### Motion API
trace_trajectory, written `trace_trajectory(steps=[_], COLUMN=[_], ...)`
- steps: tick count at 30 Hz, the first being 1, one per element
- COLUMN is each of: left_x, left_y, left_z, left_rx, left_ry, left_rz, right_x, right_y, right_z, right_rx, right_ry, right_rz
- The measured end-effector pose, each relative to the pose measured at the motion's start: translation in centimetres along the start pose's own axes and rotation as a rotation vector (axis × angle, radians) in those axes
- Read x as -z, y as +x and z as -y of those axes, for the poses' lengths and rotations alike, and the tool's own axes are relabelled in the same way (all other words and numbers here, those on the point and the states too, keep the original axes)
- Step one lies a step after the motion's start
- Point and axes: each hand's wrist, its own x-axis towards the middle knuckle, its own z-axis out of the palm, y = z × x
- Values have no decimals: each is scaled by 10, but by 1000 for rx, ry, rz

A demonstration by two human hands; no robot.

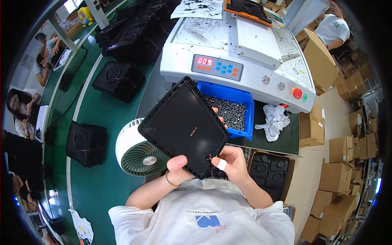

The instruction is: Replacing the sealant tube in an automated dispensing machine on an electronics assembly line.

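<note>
A flat black plastic panel (185, 126) with a raised rim and a small printed mark is tilted in front of my chest. My left hand (179, 167) grips it, thumb on its near-left edge; fingertips show past its far-right edge. At the panel's near-right corner, a short red-and-black wire (210, 157) comes through. My right hand (230, 162), with white tape around the thumb, is closed in a pinch on that wire. What lies under the panel is hidden.
Beyond the panel is a white machine (179, 61) with a control display. Beneath it sit a blue bin (250, 122) of small metal parts and crumpled white plastic (272, 122). A white fan (136, 151) stands left, beside stacked black panels (118, 79). Cartons (337, 175) line the right; other people sit far left.
</note>
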Motion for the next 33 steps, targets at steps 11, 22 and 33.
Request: trace_trajectory(steps=[11,22,33], left_x=[5,5,-21], left_y=[0,-6,-27], left_z=[2,-2,-53], left_rx=[25,-38,-356], left_ry=[-73,-80,-91], left_rz=[-44,54,-95], right_x=[2,1,22], right_y=[6,8,20], right_z=[2,16,41], right_rx=[-73,-58,267], right_ry=[214,38,-32], right_rz=[-23,38,110])
